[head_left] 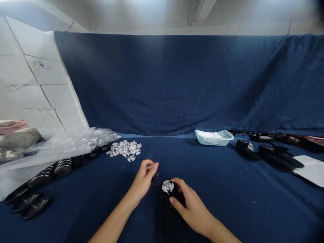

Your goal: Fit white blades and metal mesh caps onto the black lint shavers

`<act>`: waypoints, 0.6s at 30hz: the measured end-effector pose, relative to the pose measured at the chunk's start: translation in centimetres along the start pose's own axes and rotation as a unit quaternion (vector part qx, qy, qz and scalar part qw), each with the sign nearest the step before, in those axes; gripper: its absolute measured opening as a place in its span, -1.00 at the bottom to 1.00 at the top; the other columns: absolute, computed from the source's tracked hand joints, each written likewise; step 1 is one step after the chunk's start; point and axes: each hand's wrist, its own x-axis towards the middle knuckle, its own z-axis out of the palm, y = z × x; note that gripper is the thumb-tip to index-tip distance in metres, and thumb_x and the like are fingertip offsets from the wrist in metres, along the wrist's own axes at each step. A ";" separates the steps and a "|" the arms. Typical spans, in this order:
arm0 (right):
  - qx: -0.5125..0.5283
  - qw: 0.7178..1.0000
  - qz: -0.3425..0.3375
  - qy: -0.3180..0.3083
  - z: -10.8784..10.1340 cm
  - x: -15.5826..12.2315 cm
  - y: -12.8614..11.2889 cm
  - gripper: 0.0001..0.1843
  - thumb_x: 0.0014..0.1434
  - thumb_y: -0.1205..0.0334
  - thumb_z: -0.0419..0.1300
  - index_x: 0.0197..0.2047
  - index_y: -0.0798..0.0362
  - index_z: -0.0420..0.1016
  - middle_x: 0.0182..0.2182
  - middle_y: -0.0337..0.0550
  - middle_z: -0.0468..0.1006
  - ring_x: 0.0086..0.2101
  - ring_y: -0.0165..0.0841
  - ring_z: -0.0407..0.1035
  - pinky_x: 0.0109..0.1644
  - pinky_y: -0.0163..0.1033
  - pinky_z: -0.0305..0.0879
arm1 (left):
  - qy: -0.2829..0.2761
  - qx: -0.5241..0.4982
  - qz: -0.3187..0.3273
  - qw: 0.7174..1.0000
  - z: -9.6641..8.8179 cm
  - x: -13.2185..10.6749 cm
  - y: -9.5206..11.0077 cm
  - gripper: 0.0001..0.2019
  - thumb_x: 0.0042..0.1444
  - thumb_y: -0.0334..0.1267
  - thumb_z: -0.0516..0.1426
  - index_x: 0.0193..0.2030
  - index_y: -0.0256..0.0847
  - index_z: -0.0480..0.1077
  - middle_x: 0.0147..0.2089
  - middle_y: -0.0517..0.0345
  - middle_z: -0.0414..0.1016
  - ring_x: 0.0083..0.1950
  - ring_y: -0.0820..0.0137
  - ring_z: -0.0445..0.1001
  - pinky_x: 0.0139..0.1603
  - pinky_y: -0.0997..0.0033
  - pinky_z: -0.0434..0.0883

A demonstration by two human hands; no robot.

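At the front middle of the table, a white plastic piece with several fins (167,186) sits on a black round part (174,195). My right hand (193,207) grips that black part from the right, thumb and forefinger curved round its side. To the upper left of it, my left hand (143,180) is raised with thumb and fingertips drawn together. Whatever lies between those fingertips, if anything, is too small and dark to make out. A heap of similar white plastic pieces (125,149) lies beyond my left hand.
Stacked black round parts (63,167) line the left side beside clear plastic wrapping (83,140). A light blue basket (215,138) stands at the back right. More black parts (246,149) and a white sheet (310,168) lie far right. A blue curtain (162,84) closes off the back.
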 end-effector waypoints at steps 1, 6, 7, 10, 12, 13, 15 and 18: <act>-0.001 1.000 -0.001 -0.001 0.0 0.0 0.0 -0.50 0.17 0.27 0.11 0.18 -0.17 0.18 0.05 -0.25 0.43 -0.04 -0.28 0.34 0.10 -0.12 0.21 | -0.012 -0.070 -0.022 0.997 0.0 -0.4 0.7 -0.64 0.30 0.03 -0.10 0.09 -0.10 0.20 0.07 -0.03 0.49 -0.05 0.27 0.53 0.02 0.20 0.40; -0.003 1.000 -0.006 -0.002 0.1 0.0 0.1 -0.51 0.18 0.26 0.11 0.18 -0.13 0.19 0.06 -0.19 0.44 -0.03 -0.25 0.35 0.10 -0.10 0.22 | -0.018 -0.109 0.029 0.994 0.5 -2.1 2.5 -0.66 0.27 0.01 -0.02 -0.04 -0.13 0.39 0.03 0.03 0.44 0.04 0.26 0.43 0.13 0.24 0.31; -0.006 1.000 -0.005 -0.002 0.1 0.0 0.1 -0.50 0.18 0.26 0.11 0.19 -0.12 0.19 0.05 -0.17 0.44 -0.03 -0.24 0.35 0.10 -0.09 0.22 | -0.014 -0.112 0.046 0.993 0.8 -2.3 2.4 -0.70 0.24 0.00 0.02 -0.09 -0.14 0.40 0.03 0.02 0.41 0.03 0.26 0.43 0.10 0.25 0.33; -0.007 1.000 -0.009 0.002 0.2 0.0 0.2 -0.51 0.18 0.26 0.12 0.18 -0.08 0.19 0.03 -0.14 0.45 -0.05 -0.23 0.36 0.08 -0.08 0.24 | -0.011 -0.152 0.096 0.984 1.6 -2.5 1.6 -0.78 0.15 -0.07 0.15 -0.22 -0.18 0.32 0.10 -0.02 0.30 0.02 0.25 0.43 0.03 0.27 0.39; 0.006 1.000 -0.020 0.005 0.2 0.0 0.1 -0.50 0.18 0.28 0.12 0.18 -0.06 0.17 0.02 -0.12 0.45 -0.04 -0.24 0.37 0.07 -0.09 0.25 | -0.010 -0.139 0.123 0.983 1.9 -2.7 1.3 -0.80 0.11 -0.15 0.20 -0.27 -0.19 0.28 0.15 -0.04 0.25 0.04 0.25 0.43 0.06 0.25 0.38; 0.017 0.999 -0.027 0.006 0.1 0.0 0.1 -0.50 0.18 0.29 0.12 0.19 -0.06 0.16 0.03 -0.12 0.45 -0.03 -0.25 0.37 0.07 -0.10 0.26 | -0.013 -0.111 0.135 0.985 2.0 -2.9 1.3 -0.80 0.09 -0.19 0.21 -0.29 -0.19 0.27 0.15 -0.04 0.25 0.06 0.24 0.42 0.09 0.23 0.36; 0.036 0.999 -0.036 0.005 0.1 0.0 0.0 -0.48 0.19 0.28 0.11 0.21 -0.07 0.12 0.04 -0.12 0.44 -0.02 -0.26 0.37 0.07 -0.11 0.27 | -0.028 -0.028 0.157 0.987 2.0 -3.3 1.5 -0.83 0.06 -0.26 0.23 -0.33 -0.19 0.28 0.14 -0.01 0.27 0.10 0.22 0.38 0.14 0.20 0.32; 0.047 0.999 -0.018 0.004 0.1 0.0 0.2 -0.42 0.21 0.24 0.11 0.27 -0.08 0.03 0.04 -0.11 0.44 -0.03 -0.26 0.38 0.08 -0.08 0.28 | -0.045 0.066 0.188 0.979 1.9 -3.9 2.0 -0.86 0.06 -0.31 0.22 -0.37 -0.18 0.29 0.11 0.02 0.30 0.14 0.22 0.34 0.17 0.20 0.28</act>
